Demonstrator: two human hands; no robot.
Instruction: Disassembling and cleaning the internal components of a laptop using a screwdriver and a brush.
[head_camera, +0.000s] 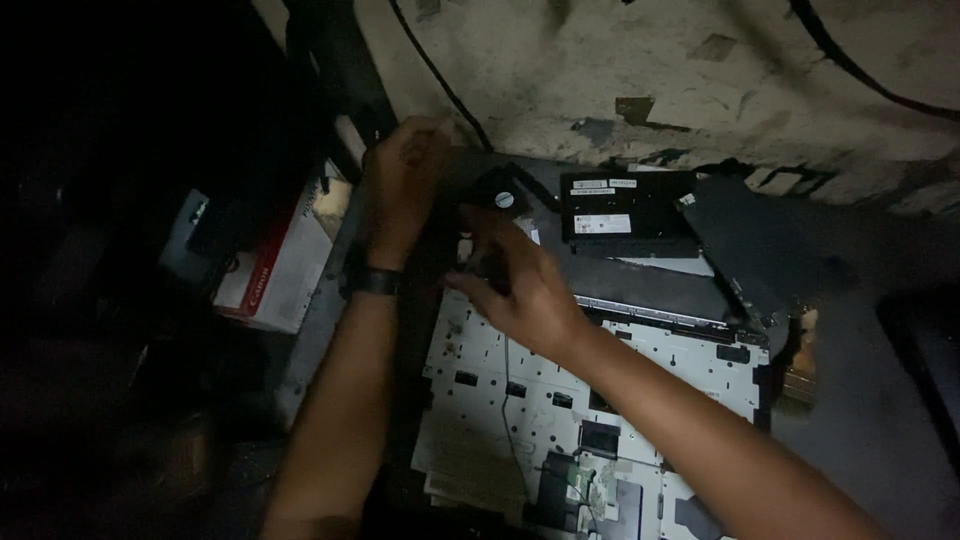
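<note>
Lying nearest, an opened laptop shell (640, 400) showed its pale inner plate with slots and a thin cable. Above it the right hand (520, 285) hovered with fingers loosely curled; whether it gripped anything could not be told. The left hand (400, 180), a dark watch (372, 281) on its wrist, was curled near a small black fan (497, 190), its grasp unclear. Farther right lay a black battery (625, 212) and a dark panel (760, 245). A white box (275, 270) sat left.
</note>
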